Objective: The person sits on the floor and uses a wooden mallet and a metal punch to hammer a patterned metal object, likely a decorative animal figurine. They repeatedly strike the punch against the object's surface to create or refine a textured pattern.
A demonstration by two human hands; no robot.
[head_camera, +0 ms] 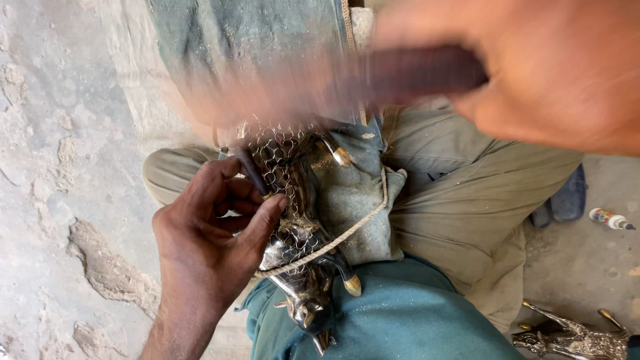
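Left hand (213, 227) pinching thin punch (252, 172) on metal figurine (300, 267) — right hand (533, 67) gripping blurred hammer handle (420, 70).

Left hand (213, 227): palm up, fingers curled inward, thumb (263, 217) stretched across toward the fingertips in a pinch, forearm running down to the lower edge. Right hand (533, 67): raised above and right of it, clenched in a fist, motion-blurred.
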